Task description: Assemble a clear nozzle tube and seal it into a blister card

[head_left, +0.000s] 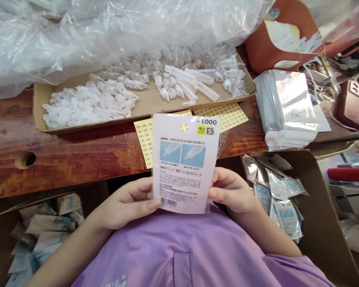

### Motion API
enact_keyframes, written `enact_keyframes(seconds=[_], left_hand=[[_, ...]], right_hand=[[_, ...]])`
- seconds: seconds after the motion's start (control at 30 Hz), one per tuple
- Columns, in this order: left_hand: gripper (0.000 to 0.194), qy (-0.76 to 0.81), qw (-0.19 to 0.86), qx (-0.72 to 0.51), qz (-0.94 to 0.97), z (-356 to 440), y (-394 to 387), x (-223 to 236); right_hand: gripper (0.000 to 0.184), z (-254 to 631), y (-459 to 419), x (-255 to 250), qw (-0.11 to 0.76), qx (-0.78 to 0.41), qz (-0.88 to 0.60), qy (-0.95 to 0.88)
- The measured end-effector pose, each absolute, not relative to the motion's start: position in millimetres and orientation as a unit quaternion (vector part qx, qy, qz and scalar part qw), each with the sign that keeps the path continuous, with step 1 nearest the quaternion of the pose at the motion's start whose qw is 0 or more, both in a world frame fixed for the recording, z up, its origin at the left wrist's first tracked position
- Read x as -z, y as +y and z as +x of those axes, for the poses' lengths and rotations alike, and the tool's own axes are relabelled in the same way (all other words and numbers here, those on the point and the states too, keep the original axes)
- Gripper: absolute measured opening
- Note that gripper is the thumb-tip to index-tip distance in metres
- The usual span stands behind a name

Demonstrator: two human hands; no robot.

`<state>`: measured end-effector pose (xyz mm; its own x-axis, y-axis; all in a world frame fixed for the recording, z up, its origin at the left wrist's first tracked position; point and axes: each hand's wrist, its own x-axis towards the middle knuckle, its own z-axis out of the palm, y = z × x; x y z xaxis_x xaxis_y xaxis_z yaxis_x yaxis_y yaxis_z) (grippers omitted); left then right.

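Two bare hands hold one flat pouch [184, 163] upright over the person's lap, close to the near edge of the desk [77, 153]. Left hand [128, 203]: fingers closed on the pouch's lower left edge, thumb lying across the front near the barcode. Right hand [230, 189]: fingers curled shut on the lower right edge, thumb on the front, the rest behind the pouch. Pouch is pale pink-white, printed side facing the camera: two blue pictures, small text, a yellow mark and "1,000" at top right.

On the desk behind it, a yellow sticker sheet [227, 115], partly covered by the pouch. Farther back, a shallow cardboard tray [149, 101] with heaps of small clear plastic caps [86, 101] and a few clear tubes [194, 81]. Crumpled clear plastic sheeting [107, 28] lies over the tray's far side. Right of the tray, a stack of empty pouches [287, 107]. Below the desk on the right, a cardboard box [326, 223] with filled packets [281, 195]; more packets lower left [42, 231].
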<state>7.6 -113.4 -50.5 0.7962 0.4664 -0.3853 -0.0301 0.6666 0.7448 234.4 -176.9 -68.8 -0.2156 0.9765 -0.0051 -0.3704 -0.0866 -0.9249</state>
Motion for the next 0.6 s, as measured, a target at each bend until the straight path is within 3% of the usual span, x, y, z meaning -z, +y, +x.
enact_keyframes(seconds=[0.17,0.6], left_hand=[[0.023,0.295,0.86,-0.16,0.385,20,-112,46],[0.031,0.263,0.873,-0.176,0.371,27,-113,50]], right_hand=[[0.006,237,-175,62,0.475,-0.536,-0.33,-0.615],[0.008,235,-189,69,0.544,-0.521,-0.417,-0.508]])
